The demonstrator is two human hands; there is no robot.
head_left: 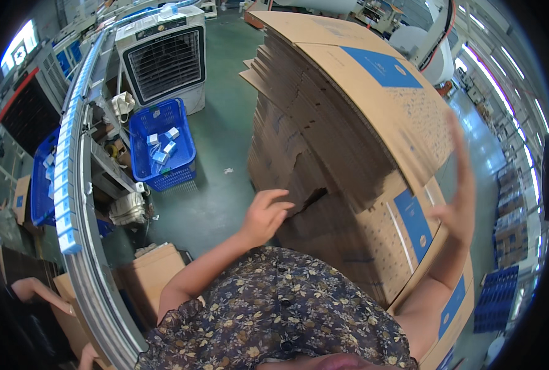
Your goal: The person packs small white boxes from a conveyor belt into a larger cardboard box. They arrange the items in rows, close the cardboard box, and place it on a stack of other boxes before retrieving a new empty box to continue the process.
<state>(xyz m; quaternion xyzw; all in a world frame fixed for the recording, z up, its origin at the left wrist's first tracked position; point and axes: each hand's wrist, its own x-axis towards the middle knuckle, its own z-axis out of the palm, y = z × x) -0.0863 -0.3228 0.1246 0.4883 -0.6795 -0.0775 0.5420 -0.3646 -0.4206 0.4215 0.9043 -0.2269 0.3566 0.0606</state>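
A tall stack of flattened cardboard cartons (323, 142) stands directly in front of me, its layered edges facing left. Blue printed panels mark the top carton (431, 117) and others lower down at the right. My left hand (265, 217) hovers by the stack's near left side, fingers loosely bent and apart, with nothing in it. Over on the right, my right hand (461, 188) is raised beside the stack with fingers stretched and thumb spread. It is slightly blurred and holds nothing; whether it touches the cardboard I cannot tell.
On the left a curved conveyor (98, 246) carries a row of small white-and-blue boxes (66, 185). Beyond it are a blue basket (191, 148) with several small boxes and an air cooler (166, 65). A co-worker's arm (46, 295) shows at lower left. Blue pallets (495, 302) stand far right.
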